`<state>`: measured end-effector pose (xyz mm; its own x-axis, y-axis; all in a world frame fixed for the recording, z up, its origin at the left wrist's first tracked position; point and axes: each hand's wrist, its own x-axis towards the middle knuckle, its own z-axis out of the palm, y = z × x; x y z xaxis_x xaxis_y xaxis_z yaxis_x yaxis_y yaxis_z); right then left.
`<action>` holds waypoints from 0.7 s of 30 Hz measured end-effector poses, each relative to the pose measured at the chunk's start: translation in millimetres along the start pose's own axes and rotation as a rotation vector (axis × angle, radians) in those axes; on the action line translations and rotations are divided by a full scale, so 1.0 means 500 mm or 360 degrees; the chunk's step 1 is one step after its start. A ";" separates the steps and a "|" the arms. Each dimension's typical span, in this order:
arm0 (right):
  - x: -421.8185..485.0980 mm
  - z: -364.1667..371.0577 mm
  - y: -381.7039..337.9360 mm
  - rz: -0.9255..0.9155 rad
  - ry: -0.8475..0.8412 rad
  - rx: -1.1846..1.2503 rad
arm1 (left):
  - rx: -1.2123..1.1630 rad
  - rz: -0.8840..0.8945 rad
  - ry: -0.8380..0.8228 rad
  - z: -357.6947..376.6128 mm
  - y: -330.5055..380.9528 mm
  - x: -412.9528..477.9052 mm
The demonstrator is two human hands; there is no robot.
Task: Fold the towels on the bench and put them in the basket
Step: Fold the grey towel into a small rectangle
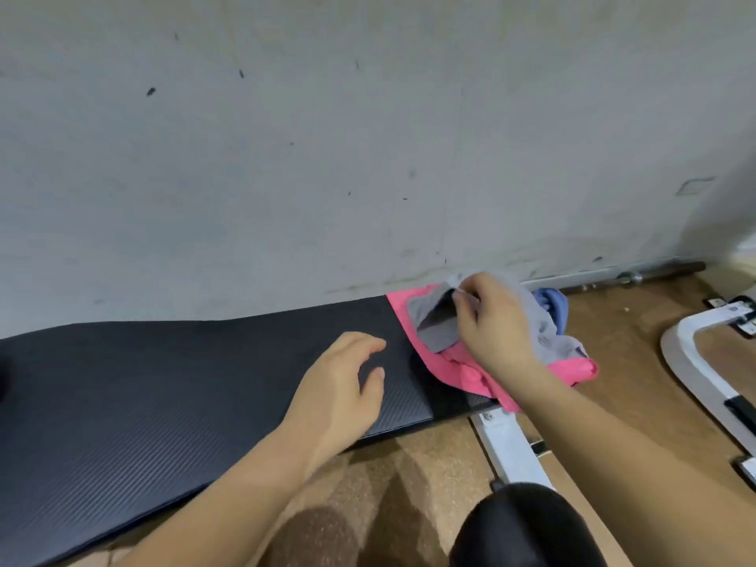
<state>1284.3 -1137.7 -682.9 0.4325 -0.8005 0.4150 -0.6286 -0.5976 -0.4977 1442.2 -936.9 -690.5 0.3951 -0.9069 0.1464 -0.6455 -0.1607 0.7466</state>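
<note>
1. Nearest, at lower centre of the frame, the left hand (341, 386) hovers just above the dark padded bench (163, 382), fingers loosely curled and holding nothing. It would do best to stay spread and low, ready to catch a free corner of the cloth as it comes across.

2. Further in, at right of centre, the right hand (493, 321) is pinched shut on an upper edge of the grey towel (435, 325), thumb and fingertips closed on the fabric. The hold looks to be on an edge rather than a true corner, so I would slide along to the corner before pulling.

3. The grey towel lies crumpled on top of the pink towel (572, 368), at the right end of the bench. Lifting straight up first should part the two, so the pink one is not dragged along or off the end.

4. Carry the grey towel leftward onto the bare padding, where there is room to lay it flat and fold.

5. Farthest, a blue towel (554, 302) is bunched beside the wall (368, 137), behind the pile.

6. No basket is in view.
</note>
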 end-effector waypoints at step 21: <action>0.017 -0.077 -0.339 -0.0046 -0.0396 0.1436 | -0.0079 -0.0283 0.0219 -0.170 0.017 0.010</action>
<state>1369.7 -1041.6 -565.8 0.6317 -0.7091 0.3132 0.0787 -0.3433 -0.9359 1494.3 -909.9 -628.3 0.5876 -0.8037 0.0943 -0.5263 -0.2910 0.7990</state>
